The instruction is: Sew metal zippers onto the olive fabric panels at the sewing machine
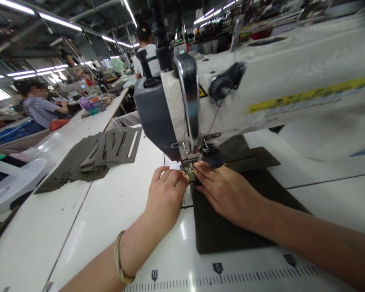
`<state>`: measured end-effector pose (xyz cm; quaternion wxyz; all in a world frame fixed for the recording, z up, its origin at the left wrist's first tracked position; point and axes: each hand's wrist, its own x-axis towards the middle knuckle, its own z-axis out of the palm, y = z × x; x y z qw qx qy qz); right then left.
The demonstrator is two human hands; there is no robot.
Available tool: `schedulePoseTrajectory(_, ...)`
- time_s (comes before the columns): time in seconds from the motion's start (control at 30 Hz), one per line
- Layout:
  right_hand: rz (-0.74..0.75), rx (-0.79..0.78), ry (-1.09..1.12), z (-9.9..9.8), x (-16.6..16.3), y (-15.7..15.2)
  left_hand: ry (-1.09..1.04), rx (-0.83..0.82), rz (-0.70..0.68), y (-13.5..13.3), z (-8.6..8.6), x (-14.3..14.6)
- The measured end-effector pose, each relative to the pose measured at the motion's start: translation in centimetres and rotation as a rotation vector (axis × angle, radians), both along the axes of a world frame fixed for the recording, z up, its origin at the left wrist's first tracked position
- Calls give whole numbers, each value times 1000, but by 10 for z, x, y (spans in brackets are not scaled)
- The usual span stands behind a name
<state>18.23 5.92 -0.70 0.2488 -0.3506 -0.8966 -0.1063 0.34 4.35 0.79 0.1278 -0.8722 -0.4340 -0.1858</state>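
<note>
A sewing machine's needle area (pixel 190 160) stands above a dark olive panel (pixel 228 231) that looks like fabric or synthetic leather. My right hand (pixel 228 186) lies flat on this panel, its fingers stretched toward the presser foot. Left of the needle, my left hand (pixel 167 190) has curled fingers, with thumb and index finger pinched at the small edge of the olive material by the foot. What exactly sits between those fingertips is partly hidden. Behind my right hand, a strip of the same material with a slot (pixel 258 157) extends under the machine arm.
A fanned stack of dark olive cut frames (pixel 100 156) lies on the white table (pixel 109 219) at the left. The machine arm (pixel 292 77) spans the right side. A ruler scale (pixel 231 278) runs along the front edge. Co-workers (pixel 44 105) sit farther back.
</note>
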Motion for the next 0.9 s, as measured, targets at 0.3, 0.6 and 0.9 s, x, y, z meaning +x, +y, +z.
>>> schedulePoseTrajectory(0.3,13,34,-12,-1,0,5,64,15,28,5,1,3)
schedulePoseTrajectory(0.6,19,16,6,1,-2,9,73,24,44,12,-3,3)
schedulePoseTrajectory(0.9,33,11,28,2,-4,11,27,48,27,15,-9,-1)
